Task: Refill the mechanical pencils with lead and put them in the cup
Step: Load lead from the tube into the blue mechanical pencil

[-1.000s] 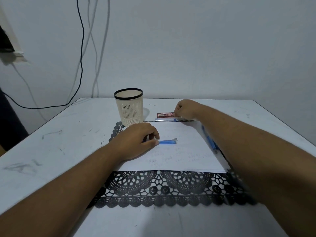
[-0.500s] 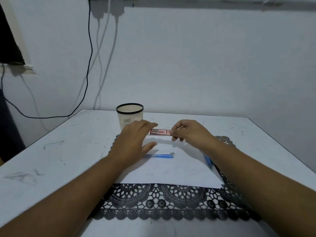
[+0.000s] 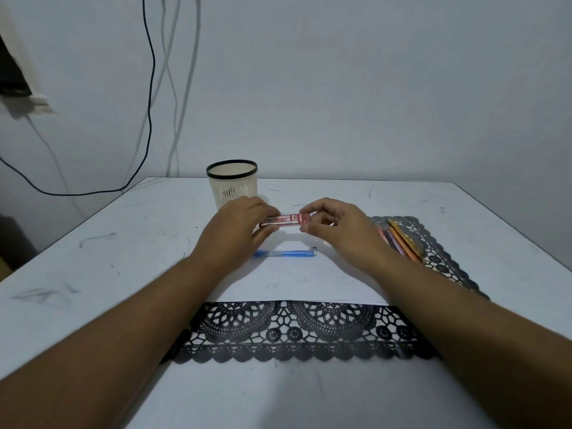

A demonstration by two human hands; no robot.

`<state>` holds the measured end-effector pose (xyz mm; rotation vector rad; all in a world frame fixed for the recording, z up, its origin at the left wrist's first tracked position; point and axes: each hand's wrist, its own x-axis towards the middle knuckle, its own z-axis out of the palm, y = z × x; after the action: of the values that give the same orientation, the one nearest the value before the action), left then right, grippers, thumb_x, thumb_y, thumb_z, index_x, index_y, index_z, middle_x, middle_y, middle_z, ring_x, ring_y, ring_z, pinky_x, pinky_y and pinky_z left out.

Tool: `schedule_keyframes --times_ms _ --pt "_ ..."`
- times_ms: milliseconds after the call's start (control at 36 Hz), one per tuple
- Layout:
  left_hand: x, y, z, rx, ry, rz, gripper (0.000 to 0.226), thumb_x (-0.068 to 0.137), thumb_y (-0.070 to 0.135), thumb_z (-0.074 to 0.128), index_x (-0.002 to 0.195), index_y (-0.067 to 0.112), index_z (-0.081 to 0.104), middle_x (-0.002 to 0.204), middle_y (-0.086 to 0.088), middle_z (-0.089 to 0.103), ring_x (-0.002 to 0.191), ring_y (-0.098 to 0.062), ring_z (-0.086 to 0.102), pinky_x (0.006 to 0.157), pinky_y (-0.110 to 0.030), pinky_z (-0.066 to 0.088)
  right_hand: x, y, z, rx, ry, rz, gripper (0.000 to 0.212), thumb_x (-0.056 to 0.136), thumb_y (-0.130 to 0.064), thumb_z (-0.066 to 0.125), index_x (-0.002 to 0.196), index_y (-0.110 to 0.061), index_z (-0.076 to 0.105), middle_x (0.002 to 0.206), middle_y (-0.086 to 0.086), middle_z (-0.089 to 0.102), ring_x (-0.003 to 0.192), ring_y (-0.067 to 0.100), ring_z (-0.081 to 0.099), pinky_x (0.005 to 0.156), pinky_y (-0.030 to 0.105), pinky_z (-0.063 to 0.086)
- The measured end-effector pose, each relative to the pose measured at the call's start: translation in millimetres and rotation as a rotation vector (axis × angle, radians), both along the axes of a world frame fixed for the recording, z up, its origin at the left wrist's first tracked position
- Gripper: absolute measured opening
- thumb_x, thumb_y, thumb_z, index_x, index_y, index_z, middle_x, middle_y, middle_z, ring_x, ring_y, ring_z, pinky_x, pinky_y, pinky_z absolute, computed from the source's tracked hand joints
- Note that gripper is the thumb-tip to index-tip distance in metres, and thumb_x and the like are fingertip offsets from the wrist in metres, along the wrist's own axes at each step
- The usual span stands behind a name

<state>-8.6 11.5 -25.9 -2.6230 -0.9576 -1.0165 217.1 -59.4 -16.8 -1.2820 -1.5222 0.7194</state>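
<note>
**Bench inventory, left to right: lead case held in both hands**

1. Cables point(image 3: 150, 119): hang down the wall at far left, off the bench point(image 3: 93, 243).
2. Cup point(image 3: 232, 184): cream, black rim, upright at the back of the bench, just behind my left hand. I see no pencil in it.
3. Left hand point(image 3: 229, 239): grip closed on the left end of the lead case point(image 3: 283, 219).
4. Blue mechanical pencil point(image 3: 283, 253): lies flat on the white paper point(image 3: 294, 280), below the case, untouched.
5. Right hand point(image 3: 335, 230): fingertips pinch the case's right end.
6. Spare pencils point(image 3: 402, 241): a bundle on the black lace mat point(image 3: 294, 332), right of my right hand.

Risk, my judgement: if the case opens with a jerk or tips, the thin leads could spill across the paper and snap. The round pencil could also roll if nudged.
</note>
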Motion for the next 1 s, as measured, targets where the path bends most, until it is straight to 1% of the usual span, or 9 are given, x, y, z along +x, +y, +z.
schedule_keyframes --times_ms 139,222,444,500,611,722,806,889,1000 --pt "1.8 -4.2 -1.1 -0.013 -0.014 -0.022 0.021 0.096 0.025 0.07 0.115 0.016 0.073 0.106 0.001 0.07 0.096 -0.02 0.061 0.081 -0.033 0.046 6.3 -1.3 -4.7 0.086 -0.118 -0.022 0.02 0.093 -0.01 0.076 0.112 -0.017 0.078 0.092 0.005 0.076 0.066 -0.008 0.057 0.064 0.007 0.041" --pt "1.5 -3.5 -4.9 -0.048 -0.026 -0.033 0.021 0.097 0.026 0.068 0.117 0.018 0.072 0.106 0.004 0.069 0.097 -0.015 0.058 0.079 -0.028 0.041 9.4 0.4 -8.9 0.127 -0.203 -0.045 0.02 0.095 -0.016 0.075 0.113 -0.024 0.079 0.094 -0.006 0.077 0.07 -0.008 0.058 0.067 0.011 0.043" --pt "0.4 1.3 -3.0 -0.09 -0.009 -0.047 0.022 0.098 0.027 0.066 0.118 0.017 0.07 0.108 0.005 0.068 0.099 -0.011 0.056 0.082 -0.023 0.035 14.5 7.0 -6.8 0.124 -0.247 -0.028 0.021 0.097 -0.02 0.072 0.115 -0.029 0.078 0.098 -0.014 0.077 0.091 0.003 0.067 0.084 0.029 0.052" --pt "0.3 1.9 -2.0 -0.088 0.002 -0.043 0.023 0.098 0.027 0.066 0.118 0.016 0.07 0.108 0.004 0.067 0.099 -0.011 0.055 0.082 -0.024 0.036 14.4 6.4 -5.9 0.112 -0.233 -0.023 0.022 0.098 -0.019 0.07 0.117 -0.028 0.078 0.096 -0.016 0.078 0.093 0.002 0.068 0.083 0.026 0.051" --pt "0.5 -1.4 1.7 -0.085 0.008 -0.049 0.022 0.098 0.026 0.066 0.117 0.016 0.07 0.106 0.003 0.066 0.095 -0.012 0.054 0.081 -0.028 0.04 10.8 1.9 -0.6 0.123 -0.188 -0.021 0.021 0.102 -0.01 0.064 0.112 -0.022 0.079 0.098 -0.01 0.079 0.09 -0.008 0.065 0.078 0.008 0.043" --pt "0.9 -4.6 -2.7 -0.087 -0.034 -0.06 0.023 0.097 0.026 0.067 0.117 0.016 0.069 0.103 0.01 0.06 0.093 -0.01 0.05 0.08 -0.027 0.039 8.9 -0.1 -4.5 0.113 -0.054 -0.015 0.022 0.102 -0.004 0.061 0.11 -0.013 0.08 0.089 -0.009 0.078 0.079 -0.003 0.064 0.075 0.009 0.045" --pt "3.7 -3.4 1.7 -0.034 -0.037 -0.036 0.024 0.097 0.025 0.067 0.117 0.013 0.069 0.107 0.0 0.065 0.098 -0.017 0.055 0.082 -0.031 0.043 9.2 2.5 -0.9 0.051 0.116 -0.04 0.018 0.101 -0.007 0.063 0.111 -0.01 0.078 0.083 -0.006 0.077 0.067 -0.002 0.061 0.066 0.012 0.044" --pt "6.1 -5.9 4.1 0.014 -0.018 -0.034 0.023 0.097 0.023 0.066 0.117 0.011 0.069 0.108 -0.004 0.066 0.1 -0.023 0.057 0.082 -0.036 0.047 8.6 4.3 -1.1 -0.021 0.265 -0.037 0.014 0.096 -0.013 0.072 0.107 -0.013 0.079 0.094 0.005 0.08 0.075 0.009 0.063 0.067 0.025 0.045" --pt "5.0 -9.7 7.0 0.049 -0.021 -0.064 0.026 0.099 0.026 0.063 0.119 0.011 0.068 0.109 -0.003 0.065 0.101 -0.019 0.055 0.086 -0.027 0.043 2.2 3.4 -3.8 -0.133 0.448 -0.058 0.011 0.092 -0.007 0.075 0.102 -0.007 0.079 0.095 0.012 0.079 0.075 0.012 0.061 0.063 0.024 0.046"
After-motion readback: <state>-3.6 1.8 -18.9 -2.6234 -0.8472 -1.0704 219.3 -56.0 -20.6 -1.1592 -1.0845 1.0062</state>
